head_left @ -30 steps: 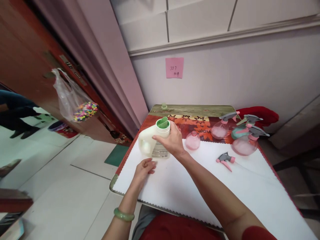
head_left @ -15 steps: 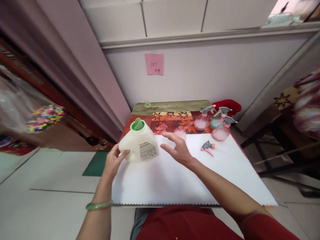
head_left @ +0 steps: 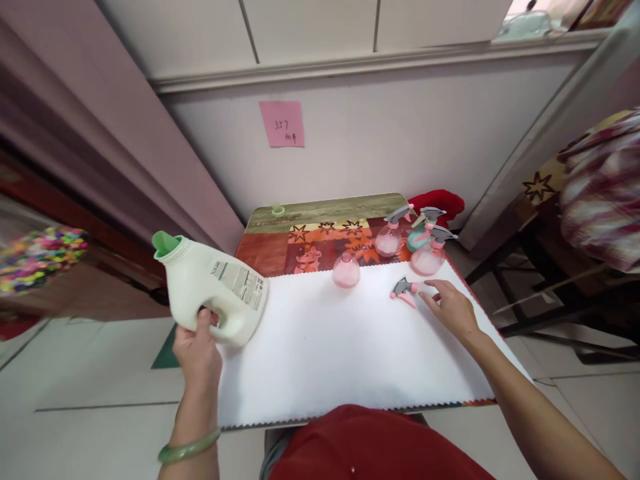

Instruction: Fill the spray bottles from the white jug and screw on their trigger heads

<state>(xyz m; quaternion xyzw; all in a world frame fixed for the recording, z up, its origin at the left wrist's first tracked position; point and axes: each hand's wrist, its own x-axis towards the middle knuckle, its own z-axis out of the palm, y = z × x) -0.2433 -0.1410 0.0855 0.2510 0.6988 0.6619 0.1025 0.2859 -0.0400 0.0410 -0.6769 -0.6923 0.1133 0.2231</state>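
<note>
My left hand (head_left: 199,350) is closed around the handle of a large white detergent jug (head_left: 215,287), tilted left at the table's left edge. Its green-rimmed mouth is uncapped. Over at the right, my right hand (head_left: 451,308) has its fingers apart, with the fingertips right by a grey and pink spray nozzle (head_left: 404,291) lying on the white sheet; I cannot tell whether they touch. An open pink spray bottle (head_left: 346,272) without a nozzle stands near the sheet's far edge.
Behind stand pink spray bottles (head_left: 389,240) and a teal one (head_left: 416,239), nozzles fitted. A green ring-like cap (head_left: 278,211) lies at the table's far left. A pink note (head_left: 282,124) is on the wall. Right of the table is a dark stool frame (head_left: 520,287).
The jug has moved left and tipped leftward in my left hand. My right hand has gone from beside the jug to the spray nozzle at the right. The view has shifted slightly.
</note>
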